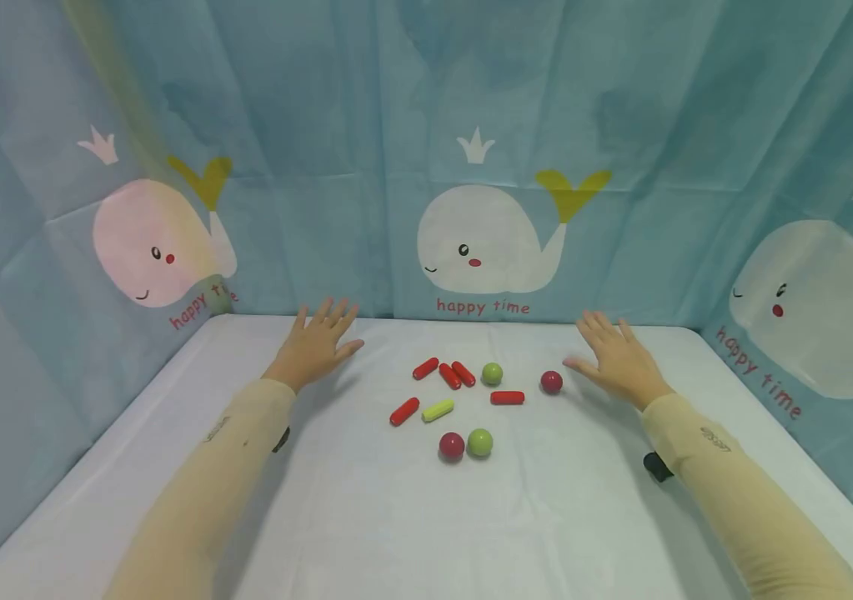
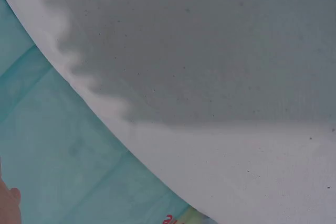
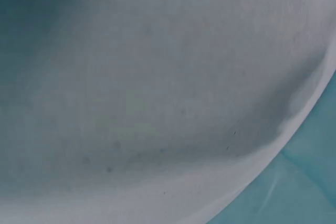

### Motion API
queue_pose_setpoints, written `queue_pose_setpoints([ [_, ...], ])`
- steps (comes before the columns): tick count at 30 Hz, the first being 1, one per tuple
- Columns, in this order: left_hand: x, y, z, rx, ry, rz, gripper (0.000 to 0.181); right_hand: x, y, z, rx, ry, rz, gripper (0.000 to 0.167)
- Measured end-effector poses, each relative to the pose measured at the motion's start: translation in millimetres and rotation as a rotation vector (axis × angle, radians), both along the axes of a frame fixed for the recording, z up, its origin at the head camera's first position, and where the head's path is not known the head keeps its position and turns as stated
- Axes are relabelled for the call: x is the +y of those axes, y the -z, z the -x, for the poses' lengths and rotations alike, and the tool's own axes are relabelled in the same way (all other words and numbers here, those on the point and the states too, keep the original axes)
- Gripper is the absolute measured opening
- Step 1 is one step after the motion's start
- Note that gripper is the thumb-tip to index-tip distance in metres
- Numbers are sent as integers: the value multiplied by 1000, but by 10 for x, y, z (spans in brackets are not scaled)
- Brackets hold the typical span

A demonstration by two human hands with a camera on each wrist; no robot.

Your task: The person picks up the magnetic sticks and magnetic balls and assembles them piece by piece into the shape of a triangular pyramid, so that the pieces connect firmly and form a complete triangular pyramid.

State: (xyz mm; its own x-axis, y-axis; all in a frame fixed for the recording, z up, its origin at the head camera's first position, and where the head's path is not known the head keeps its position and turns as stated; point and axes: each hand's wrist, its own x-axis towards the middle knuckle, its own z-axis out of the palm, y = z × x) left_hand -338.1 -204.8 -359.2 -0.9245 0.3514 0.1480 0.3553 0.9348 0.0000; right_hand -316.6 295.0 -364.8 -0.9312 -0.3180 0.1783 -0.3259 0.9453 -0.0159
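My left hand is spread with straight fingers toward the back left of the white table, holding nothing. On the other side my right hand also has its fingers extended and holds nothing; a dark red ball lies just left of its thumb. Between the hands are several red sausage-shaped pieces, one yellow-green stick-shaped piece and a green ball. Nearer the front, another dark red ball sits beside a second green ball. The left wrist view catches only a bit of hand at its lower left edge.
A white cloth covers the table. Teal curtains printed with whales and "happy time" rise behind it and along both sides. Dark wrist devices show under the pale sleeves.
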Motion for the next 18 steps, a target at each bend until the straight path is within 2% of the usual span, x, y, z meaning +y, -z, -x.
queue_pose_setpoints([
  [6,32,26,-30,3,11,-12,72,-122,40,-61,32,-67,9,84],
  [18,141,-3,-117,-1,56,-10,73,-210,24,-194,40,-111,-1,86],
])
